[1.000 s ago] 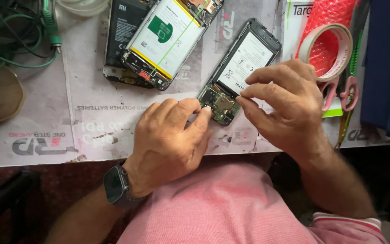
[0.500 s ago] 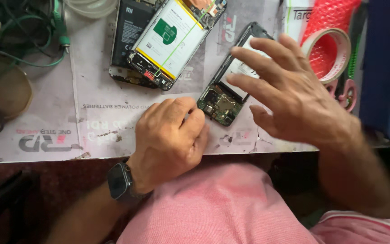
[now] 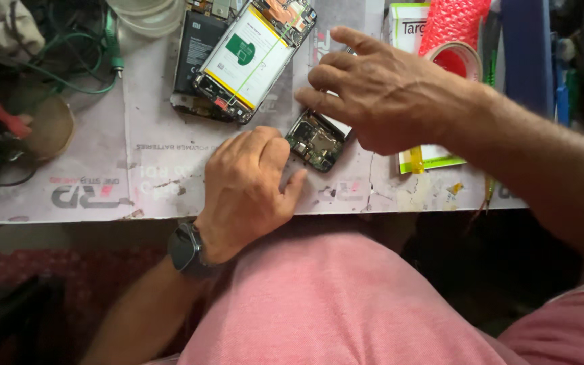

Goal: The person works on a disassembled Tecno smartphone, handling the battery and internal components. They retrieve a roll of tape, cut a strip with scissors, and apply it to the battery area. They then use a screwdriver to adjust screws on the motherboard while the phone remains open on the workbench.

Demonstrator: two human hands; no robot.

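Head view: opened phone (image 3: 315,140) long axis diagonal, up-right.

Opened phone (image 3: 316,140) btwn hands, on mat (image 3: 163,162)

Pink shirt (image 3: 346,304), dark round-cornered wristwatch (image 3: 185,246) on the left wrist, both hands bare, forearms uncovered.

Up top, a second opened phone (image 3: 248,57) lies on the tabletop (image 3: 89,169), its white and green battery showing, and it rests tilted across a black battery pack (image 3: 196,51). Green cables (image 3: 86,74) tangle at the far left, beside a round brown pad (image 3: 45,125) and a small red-handled tool (image 3: 9,120). Over to the right, there's a roll of tape (image 3: 455,57) in front of red netting (image 3: 455,20), with a blue case (image 3: 523,47) just beyond. A clear plastic dish (image 3: 147,15) sits at the top edge.
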